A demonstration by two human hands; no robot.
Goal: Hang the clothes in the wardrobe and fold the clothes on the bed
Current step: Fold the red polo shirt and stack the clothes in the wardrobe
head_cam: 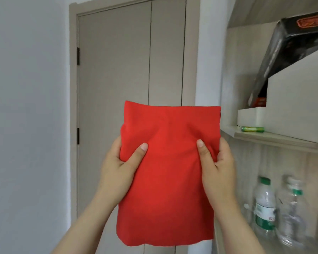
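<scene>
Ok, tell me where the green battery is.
Head view, right side: the green battery lies on the wooden shelf in front of the white box, right of the red cloth.

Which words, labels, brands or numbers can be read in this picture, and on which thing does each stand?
Nothing can be read for certain.
Black box: orange-red label with print, too blurred to read.
Plastic bottle with the green and white label: print too small and blurred.
Green battery: print too small to read.
Red cloth: no text visible.
</scene>
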